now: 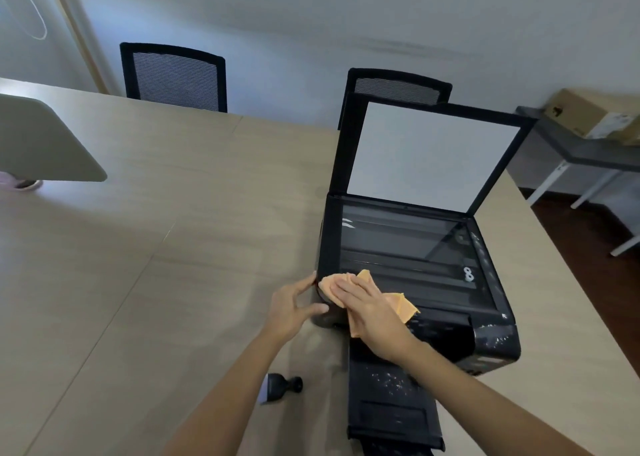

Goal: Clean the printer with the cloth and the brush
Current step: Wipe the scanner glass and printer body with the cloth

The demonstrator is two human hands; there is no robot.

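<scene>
One long pale wooden table (138,247) fills most of the view. Behind it stand two black mesh-backed chairs (175,76), one at the far left and one partly hidden behind the printer. At the far right a grey side table (588,152) carries one cardboard box (595,116).

One black printer (491,344) sits on the near right part of the table, its lid (433,154) raised upright to show a white underside, the scanner glass (408,247) exposed. Its paper tray (391,403) sticks out toward the person, and white specks lie on the tray and on the printer's front right corner.

Two bare arms reach in. The left hand (294,310) rests against the printer's near left corner, fingers spread and relaxed. The right hand (367,312) lies flat, fingers straight, pressing one orange cloth (403,305) onto the printer's front left edge.

One small black brush (280,386) lies on the table, just left of the tray, apart from both hands.
</scene>
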